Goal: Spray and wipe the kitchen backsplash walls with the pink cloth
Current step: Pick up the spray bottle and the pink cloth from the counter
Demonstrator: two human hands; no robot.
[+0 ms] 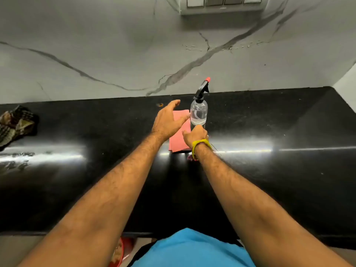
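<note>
A clear spray bottle (198,110) with a black trigger head and a red nozzle stands upright on the black counter (269,116), near the grey marbled backsplash wall (115,45). A folded pink cloth (178,143) lies flat just left of the bottle. My left hand (169,120) hovers over the cloth with fingers spread, its fingertips almost at the bottle's side. My right hand (195,134) is at the base of the bottle; its fingers are hidden behind the hand, so the grip is unclear. A yellow thread band circles that wrist.
A crumpled dark patterned rag (15,126) lies at the counter's far left. A switch panel (223,2) is set in the wall above. The wall turns a corner at the right (344,81). Wet glare streaks cross the counter.
</note>
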